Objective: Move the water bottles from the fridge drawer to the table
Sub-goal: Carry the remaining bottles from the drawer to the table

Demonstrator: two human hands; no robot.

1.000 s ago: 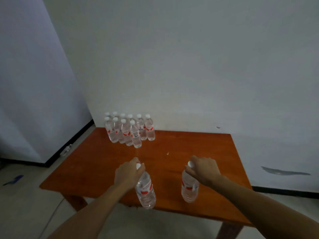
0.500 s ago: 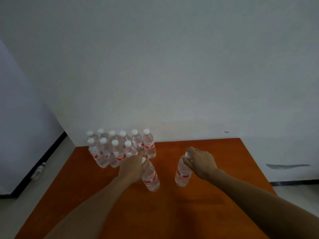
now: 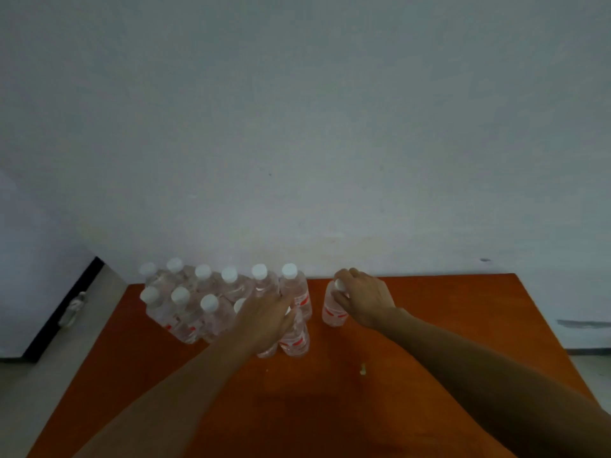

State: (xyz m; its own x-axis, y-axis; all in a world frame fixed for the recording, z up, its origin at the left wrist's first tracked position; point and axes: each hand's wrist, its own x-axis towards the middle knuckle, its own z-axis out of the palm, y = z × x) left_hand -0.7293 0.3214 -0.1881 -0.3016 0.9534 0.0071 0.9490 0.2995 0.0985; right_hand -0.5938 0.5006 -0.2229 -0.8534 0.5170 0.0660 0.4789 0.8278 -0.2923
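Red-and-white labels, lettering too blurred to read, wrap the cluster of clear plastic white-capped water bottles (image 3: 198, 302) on the orange-brown wooden table (image 3: 463, 302). The left hand (image 3: 264, 320) grips the front bottle (image 3: 295, 340) just right of the cluster. The right hand (image 3: 363, 299) grips the end bottle (image 3: 332, 314) farther right.

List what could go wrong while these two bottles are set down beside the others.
The left hand holds the left bottle close against the bottle group; a bump may topple several.
The right hand grips the right bottle by its top only, so it may tip on release.
The group stands near the table's left edge; shoved bottles could fall off.
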